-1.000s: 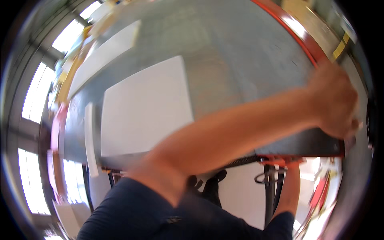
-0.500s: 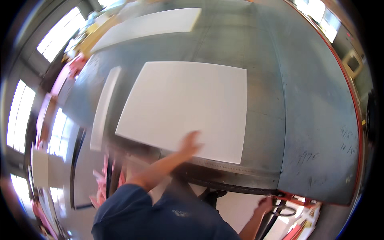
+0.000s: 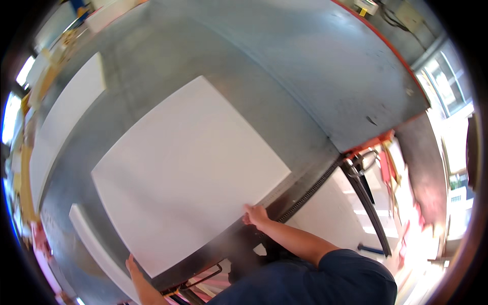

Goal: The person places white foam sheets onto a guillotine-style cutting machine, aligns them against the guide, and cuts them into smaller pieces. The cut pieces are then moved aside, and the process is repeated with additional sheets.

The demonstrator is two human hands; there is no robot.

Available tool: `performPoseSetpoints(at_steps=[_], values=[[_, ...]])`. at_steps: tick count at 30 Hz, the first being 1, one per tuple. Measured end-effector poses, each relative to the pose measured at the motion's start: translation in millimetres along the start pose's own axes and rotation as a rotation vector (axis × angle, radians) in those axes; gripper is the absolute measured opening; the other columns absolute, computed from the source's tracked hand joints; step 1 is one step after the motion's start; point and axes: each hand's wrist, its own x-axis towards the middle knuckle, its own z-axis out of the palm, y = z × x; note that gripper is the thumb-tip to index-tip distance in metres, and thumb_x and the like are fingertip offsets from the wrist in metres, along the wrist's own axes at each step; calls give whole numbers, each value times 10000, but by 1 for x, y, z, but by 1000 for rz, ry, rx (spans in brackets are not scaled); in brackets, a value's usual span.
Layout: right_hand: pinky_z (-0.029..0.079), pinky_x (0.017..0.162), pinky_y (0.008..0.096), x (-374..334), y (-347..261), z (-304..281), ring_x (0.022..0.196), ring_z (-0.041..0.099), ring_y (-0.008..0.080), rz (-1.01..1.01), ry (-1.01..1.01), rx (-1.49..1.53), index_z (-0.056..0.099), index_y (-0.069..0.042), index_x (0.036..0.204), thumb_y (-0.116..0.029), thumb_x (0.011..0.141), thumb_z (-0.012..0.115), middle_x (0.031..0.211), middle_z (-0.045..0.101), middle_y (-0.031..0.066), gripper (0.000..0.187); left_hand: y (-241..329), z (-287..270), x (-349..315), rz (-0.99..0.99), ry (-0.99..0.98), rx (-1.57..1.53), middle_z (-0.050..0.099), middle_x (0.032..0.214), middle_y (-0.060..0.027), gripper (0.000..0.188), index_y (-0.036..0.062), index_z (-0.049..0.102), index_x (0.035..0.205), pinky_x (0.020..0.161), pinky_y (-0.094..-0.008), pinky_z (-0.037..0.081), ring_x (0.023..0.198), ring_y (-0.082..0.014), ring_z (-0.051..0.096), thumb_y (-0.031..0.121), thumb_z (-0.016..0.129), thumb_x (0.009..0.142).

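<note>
A large, smooth white foam-like sheet [image 3: 188,173] lies flat on the grey metal table, its near edge along the table's front rim. My right hand [image 3: 255,215] is at that near edge, right of the middle, fingers bent and closed against the edge. By the sheet's near left corner, my left hand [image 3: 133,264] touches the left side with fingers stretched along it, partly hidden. Just left of this hand is a narrow white strip [image 3: 99,249], apart from the sheet.
The grey metal table [image 3: 264,107] has a red-edged section at the far right. A long white offcut [image 3: 68,114] lies at the far left. Below the table's right corner sits a handwheel [image 3: 363,161] beside a black leg [image 3: 368,208]. Windows and stacked material stand around.
The view has turned right. My right hand has left the handwheel area and come to the sheet's near edge. My left hand has moved from above the sheet to its left side.
</note>
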Motion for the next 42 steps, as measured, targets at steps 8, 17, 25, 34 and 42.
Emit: performPoseSetpoints(at_steps=[8,17,25,34,42], values=[[509,469,319,1,-59,-88,506,633,179,-131,177,22,643,-10,700,-340,930,586,604,650,104,406,47,144,-54,-127,-195,-57,556,1337,-123,574,20,470,1363,1012,-429,441,1213,-294,542,434,457,966],[526,469,299,61,-99,-200,495,622,178,-250,221,-5,640,43,765,-316,961,586,627,647,126,413,54,261,-87,-67,-282,76,489,1418,-105,629,15,432,1388,1083,-390,352,1300,-261,457,449,523,942],[517,463,291,66,-107,-224,485,606,172,-243,219,10,637,55,804,-296,971,578,633,641,115,393,68,290,-111,-62,-267,95,450,1454,-107,665,38,408,1418,1090,-394,338,1318,-262,435,480,534,937],[502,502,299,71,-111,-241,524,626,187,-258,196,42,633,63,686,-303,953,572,608,647,127,458,78,315,-137,-33,-237,95,514,1391,-138,644,4,432,1396,1047,-391,393,1258,-272,506,464,516,952],[505,440,287,77,-110,-239,465,598,177,-242,197,34,643,20,755,-332,930,588,599,625,111,396,84,315,-131,-30,-251,123,568,1329,-116,612,32,483,1357,1022,-390,408,1204,-244,551,472,528,933]])
